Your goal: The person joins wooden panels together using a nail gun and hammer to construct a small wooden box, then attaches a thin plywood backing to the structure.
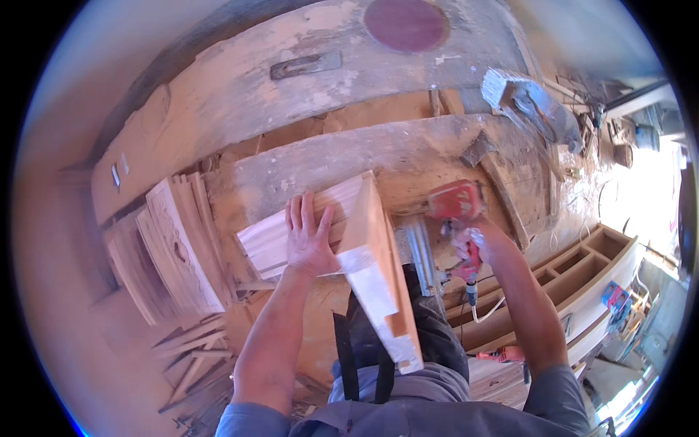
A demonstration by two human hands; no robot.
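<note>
Seemingly to steady it, the left hand [309,237] presses open on the wood [364,233], which overhangs the tabletop [291,164] at six o'clock, while the right hand [472,242] grips the red tool [453,199] at three o'clock, apart from it.

Between the left hand [309,237] and the right hand [470,244], the light wooden piece [378,291] rises as a barrier, its long arm jutting back toward the person's lap. Past its far edge, a hand could cross the gray table [306,156] sideways. Leftward, stacked panels [182,240] block the way; rightward, the red power tool [455,200] and, just beside it, a hammer [501,186] narrow the passage.
</note>
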